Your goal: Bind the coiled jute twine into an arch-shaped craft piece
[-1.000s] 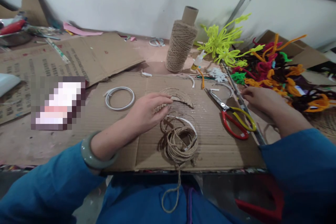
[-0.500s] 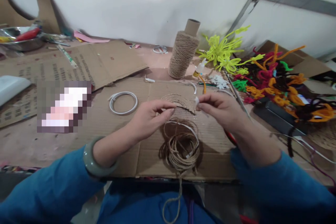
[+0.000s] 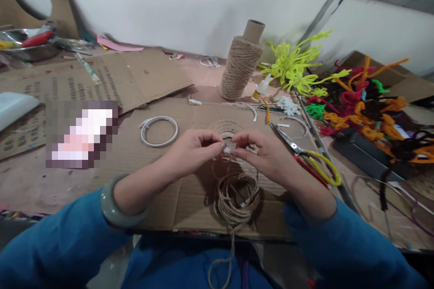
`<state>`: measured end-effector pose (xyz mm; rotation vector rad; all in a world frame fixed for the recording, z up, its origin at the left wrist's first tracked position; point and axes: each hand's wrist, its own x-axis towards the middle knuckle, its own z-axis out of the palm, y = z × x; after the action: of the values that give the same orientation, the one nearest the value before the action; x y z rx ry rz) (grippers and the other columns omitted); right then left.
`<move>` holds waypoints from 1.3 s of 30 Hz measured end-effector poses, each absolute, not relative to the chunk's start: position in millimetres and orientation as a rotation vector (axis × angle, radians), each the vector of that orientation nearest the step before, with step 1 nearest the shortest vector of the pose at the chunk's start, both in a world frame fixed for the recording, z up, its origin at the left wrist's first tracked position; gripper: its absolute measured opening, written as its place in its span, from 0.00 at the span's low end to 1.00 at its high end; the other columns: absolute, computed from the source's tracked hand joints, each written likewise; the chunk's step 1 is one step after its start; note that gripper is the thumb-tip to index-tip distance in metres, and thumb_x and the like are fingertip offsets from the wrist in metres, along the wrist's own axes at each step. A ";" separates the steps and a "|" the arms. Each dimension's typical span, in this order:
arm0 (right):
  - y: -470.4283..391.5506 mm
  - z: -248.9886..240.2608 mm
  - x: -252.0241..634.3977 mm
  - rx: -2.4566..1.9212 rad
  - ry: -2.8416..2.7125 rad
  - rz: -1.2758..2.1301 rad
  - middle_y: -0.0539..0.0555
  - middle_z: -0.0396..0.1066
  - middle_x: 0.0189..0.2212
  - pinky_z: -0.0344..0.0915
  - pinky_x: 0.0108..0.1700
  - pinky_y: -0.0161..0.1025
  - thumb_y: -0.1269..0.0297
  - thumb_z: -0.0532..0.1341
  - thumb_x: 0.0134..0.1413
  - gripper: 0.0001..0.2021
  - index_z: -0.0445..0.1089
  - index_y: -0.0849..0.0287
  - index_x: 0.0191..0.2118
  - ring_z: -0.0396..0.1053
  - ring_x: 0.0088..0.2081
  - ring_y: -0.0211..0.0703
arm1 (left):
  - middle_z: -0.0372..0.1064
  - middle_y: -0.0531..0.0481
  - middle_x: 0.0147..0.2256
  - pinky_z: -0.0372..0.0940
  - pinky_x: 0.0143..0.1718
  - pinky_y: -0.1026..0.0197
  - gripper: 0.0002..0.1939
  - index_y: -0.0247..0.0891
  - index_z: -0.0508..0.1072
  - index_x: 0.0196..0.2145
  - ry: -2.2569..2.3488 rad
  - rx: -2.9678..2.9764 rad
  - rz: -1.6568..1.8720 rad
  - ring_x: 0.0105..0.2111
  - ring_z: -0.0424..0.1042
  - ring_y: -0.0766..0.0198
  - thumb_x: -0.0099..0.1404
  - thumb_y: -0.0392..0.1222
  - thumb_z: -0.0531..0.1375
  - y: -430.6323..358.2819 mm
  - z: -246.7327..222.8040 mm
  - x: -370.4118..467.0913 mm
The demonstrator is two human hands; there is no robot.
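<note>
Head view: white bit (image 3: pixel 228 149) is flanked by left hand (image 3: pixel 196 148) and right hand (image 3: pixel 269 156), grip honestly can't be told on either; best kept steady, clear of the coil (image 3: pixel 233 213).

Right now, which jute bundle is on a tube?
The tall spool beside the small white bottle, cardboard tube protruding; the loose jute coil nearest you has none.
</note>
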<state>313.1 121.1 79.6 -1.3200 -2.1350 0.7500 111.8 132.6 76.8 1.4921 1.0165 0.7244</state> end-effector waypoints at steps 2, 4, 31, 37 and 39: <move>121.8 79.6 315.7 -1.314 -2.128 0.766 0.50 0.76 0.31 0.66 0.35 0.36 0.61 0.61 0.54 0.07 0.73 0.54 0.37 0.72 0.32 0.40 | 0.74 0.51 0.24 0.63 0.30 0.65 0.10 0.35 0.74 0.26 1.027 1.523 0.736 0.25 0.69 0.68 0.60 0.44 0.60 133.6 76.5 111.2; 122.3 79.7 318.7 -1.306 -2.109 0.790 0.51 0.77 0.34 0.67 0.36 0.36 0.61 0.60 0.55 0.09 0.74 0.55 0.39 0.73 0.34 0.40 | 0.74 0.51 0.24 0.62 0.29 0.64 0.10 0.35 0.73 0.26 1.053 1.537 0.759 0.25 0.69 0.67 0.60 0.44 0.59 135.1 75.6 110.6; 122.3 69.3 324.7 -0.876 -2.168 -0.161 0.53 0.78 0.31 0.70 0.38 0.38 0.72 0.61 0.57 0.04 0.71 0.57 0.37 0.75 0.34 0.41 | 0.71 0.54 0.23 0.55 0.23 0.69 0.09 0.34 0.70 0.26 0.842 1.055 0.565 0.22 0.69 0.72 0.56 0.42 0.64 132.1 81.7 110.6; 128.3 70.3 338.0 -1.088 -2.019 -0.085 0.54 0.78 0.38 0.71 0.43 0.42 0.70 0.61 0.57 0.07 0.71 0.54 0.40 0.76 0.41 0.44 | 0.71 0.54 0.23 0.56 0.25 0.68 0.09 0.34 0.70 0.25 0.905 1.138 0.629 0.22 0.68 0.72 0.56 0.41 0.64 134.4 77.0 111.4; 124.5 74.0 333.3 -1.052 -2.010 -0.111 0.58 0.76 0.44 0.69 0.50 0.49 0.70 0.61 0.56 0.08 0.71 0.56 0.42 0.73 0.48 0.49 | 0.70 0.54 0.22 0.58 0.27 0.67 0.08 0.34 0.70 0.24 0.927 1.184 0.620 0.23 0.67 0.72 0.56 0.41 0.63 133.1 76.4 112.8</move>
<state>333.3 124.5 74.0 -1.0521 -2.0098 -0.1106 112.8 133.1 76.4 1.1843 0.9269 0.6202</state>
